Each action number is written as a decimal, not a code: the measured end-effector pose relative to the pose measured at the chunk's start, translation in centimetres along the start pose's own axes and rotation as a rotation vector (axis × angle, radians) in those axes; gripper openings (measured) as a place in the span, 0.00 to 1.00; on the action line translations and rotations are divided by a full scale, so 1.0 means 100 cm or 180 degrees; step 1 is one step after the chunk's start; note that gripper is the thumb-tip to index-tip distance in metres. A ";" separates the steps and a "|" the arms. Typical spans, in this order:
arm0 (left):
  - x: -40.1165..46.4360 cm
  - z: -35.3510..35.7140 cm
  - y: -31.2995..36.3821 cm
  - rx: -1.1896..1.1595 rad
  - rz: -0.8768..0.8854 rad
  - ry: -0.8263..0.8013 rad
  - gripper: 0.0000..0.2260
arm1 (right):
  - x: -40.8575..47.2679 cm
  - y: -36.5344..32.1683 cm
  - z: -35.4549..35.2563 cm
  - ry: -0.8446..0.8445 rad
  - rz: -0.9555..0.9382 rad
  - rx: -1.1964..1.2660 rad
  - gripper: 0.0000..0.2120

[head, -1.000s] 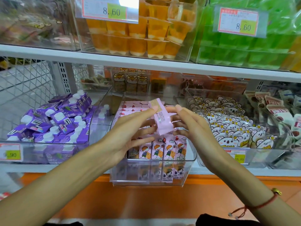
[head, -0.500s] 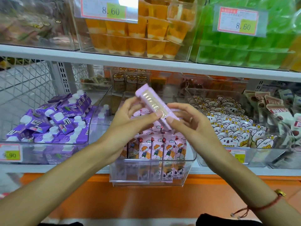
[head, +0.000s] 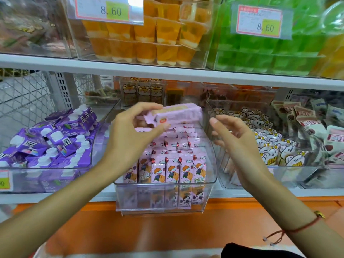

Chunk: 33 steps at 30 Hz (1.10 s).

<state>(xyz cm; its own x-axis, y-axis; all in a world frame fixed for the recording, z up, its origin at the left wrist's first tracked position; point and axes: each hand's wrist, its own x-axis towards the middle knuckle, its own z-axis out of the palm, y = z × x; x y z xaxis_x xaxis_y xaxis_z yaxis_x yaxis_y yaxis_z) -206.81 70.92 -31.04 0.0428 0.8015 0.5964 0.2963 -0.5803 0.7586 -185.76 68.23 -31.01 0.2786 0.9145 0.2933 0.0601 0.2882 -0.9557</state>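
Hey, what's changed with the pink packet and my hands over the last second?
The right hand let go of the pink packet and drew slightly to the right, fingers relaxed. The left hand now grips it alone, turned roughly level above the clear bin. The packets standing in the bin stayed put.

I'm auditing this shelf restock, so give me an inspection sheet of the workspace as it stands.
Surface: white shelf above an orange base.
Job's things: pink packet held above the middle bin of upright pink packets.
Clutter: purple cartons and bear-shaped packs in neighbouring bins.
Grippers: left hand pinches the packet; right hand open beside it, not touching.
Cables: nothing seen.
Surroundings: orange jelly cups and green jelly cups above, price tags reading 8.60.
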 end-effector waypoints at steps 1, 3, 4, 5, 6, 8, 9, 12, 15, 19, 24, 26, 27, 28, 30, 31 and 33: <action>0.007 0.001 -0.004 0.0034 -0.0073 0.0115 0.15 | 0.001 0.002 -0.003 0.0064 -0.0167 -0.0362 0.13; 0.025 0.010 -0.012 0.0122 -0.0273 0.0233 0.16 | 0.002 0.007 -0.008 -0.0044 -0.0326 -0.1028 0.13; 0.035 0.017 -0.018 0.0193 -0.0370 0.0237 0.16 | 0.003 0.009 -0.010 -0.0190 -0.0296 -0.1270 0.14; 0.045 0.025 -0.023 0.0299 -0.0462 0.0217 0.17 | 0.003 0.012 -0.010 -0.0377 -0.0250 -0.1478 0.14; 0.055 0.034 -0.028 0.0427 -0.0551 0.0200 0.18 | 0.002 0.015 -0.009 -0.0563 -0.0234 -0.1668 0.14; 0.072 0.053 -0.036 0.0636 -0.0668 0.0216 0.18 | 0.000 0.019 -0.007 -0.0793 -0.0285 -0.1985 0.14; 0.079 0.061 -0.040 0.0704 -0.0693 0.0236 0.17 | -0.001 0.020 -0.007 -0.0829 -0.0328 -0.2088 0.14; 0.089 0.081 -0.053 0.1017 -0.0696 0.0159 0.16 | -0.002 0.022 -0.010 -0.0862 -0.0449 -0.2248 0.18; 0.093 0.090 -0.063 0.1388 -0.0606 -0.0129 0.15 | -0.003 0.023 -0.015 -0.0976 -0.0561 -0.2480 0.21; 0.103 0.089 -0.062 0.2053 -0.0107 -0.0492 0.17 | -0.003 0.027 -0.021 -0.1143 -0.0641 -0.2659 0.26; 0.132 0.092 -0.054 0.2321 -0.0374 -0.0935 0.17 | -0.004 0.031 -0.028 -0.1250 -0.0636 -0.2649 0.29; 0.140 0.101 -0.056 0.2270 -0.0566 -0.0827 0.17 | -0.005 0.031 -0.029 -0.1273 -0.0636 -0.2624 0.29; 0.143 0.106 -0.058 0.2128 -0.0647 -0.0756 0.18 | -0.006 0.032 -0.030 -0.1278 -0.0639 -0.2617 0.29; 0.144 0.111 -0.060 0.1940 -0.0722 -0.0702 0.18 | -0.006 0.032 -0.030 -0.1276 -0.0645 -0.2613 0.29; 0.144 0.122 -0.064 0.1673 -0.0817 -0.0707 0.19 | -0.005 0.033 -0.030 -0.1272 -0.0637 -0.2603 0.28; 0.144 0.127 -0.066 0.1631 -0.0844 -0.0762 0.19 | -0.005 0.033 -0.030 -0.1275 -0.0620 -0.2590 0.28; 0.146 0.131 -0.070 0.1697 -0.0932 -0.0903 0.20 | -0.004 0.033 -0.030 -0.1284 -0.0580 -0.2564 0.28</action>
<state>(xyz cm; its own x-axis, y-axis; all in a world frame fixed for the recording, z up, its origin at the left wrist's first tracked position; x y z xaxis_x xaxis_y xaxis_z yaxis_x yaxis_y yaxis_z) -195.74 88.59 -31.13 0.1164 0.9642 0.2384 0.7615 -0.2407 0.6018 -182.84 67.94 -34.39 -0.1472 0.9477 0.2832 0.7622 0.2911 -0.5782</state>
